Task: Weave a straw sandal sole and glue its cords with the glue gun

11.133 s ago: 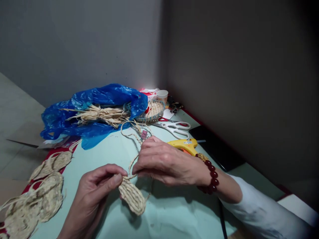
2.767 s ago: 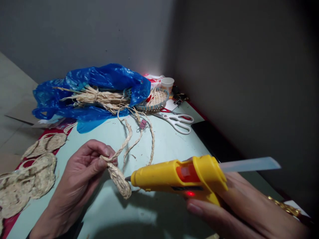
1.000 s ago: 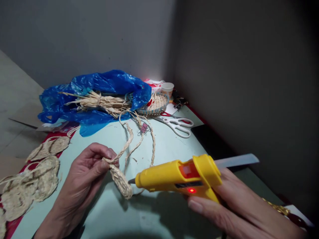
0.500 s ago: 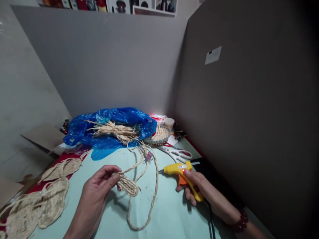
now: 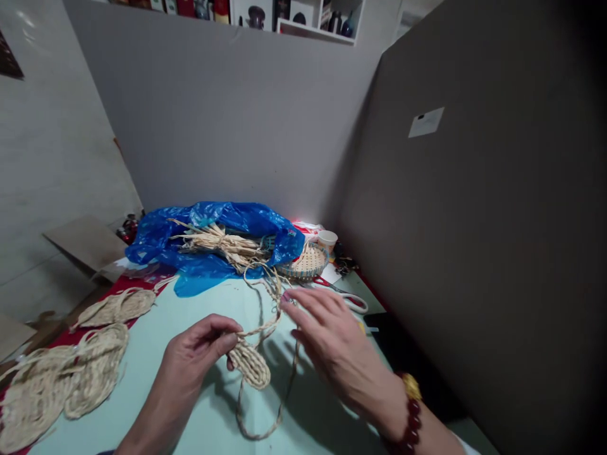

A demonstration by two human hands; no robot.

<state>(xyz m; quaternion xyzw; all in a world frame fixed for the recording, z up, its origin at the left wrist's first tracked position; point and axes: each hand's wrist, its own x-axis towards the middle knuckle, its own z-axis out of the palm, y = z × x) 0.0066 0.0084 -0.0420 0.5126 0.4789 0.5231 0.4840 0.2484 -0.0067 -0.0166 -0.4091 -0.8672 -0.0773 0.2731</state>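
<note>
My left hand [image 5: 196, 351] pinches the top of a small coiled straw braid piece [image 5: 251, 366], holding it just above the pale green table [image 5: 142, 404]. A long loose braided straw cord [image 5: 260, 328] runs from that piece towards the back and loops down in front. My right hand [image 5: 327, 338] hovers with fingers stretched out over the cord, its fingertips by a small clip on the cord. It holds nothing. A red bead bracelet [image 5: 408, 417] sits on my right wrist.
A blue plastic bag [image 5: 208, 237] with a straw bundle [image 5: 222, 243] lies at the back. Beside it are a small woven basket [image 5: 307, 262], a paper cup [image 5: 327, 240] and white-handled scissors [image 5: 348, 297]. Finished woven straw pieces [image 5: 71, 379] lie at the left. Grey partition walls close the back and right.
My right hand has let go of the yellow glue gun, which is now mostly hidden behind it, and has moved left over the cord. My left hand keeps its pinch on the coiled piece.
</note>
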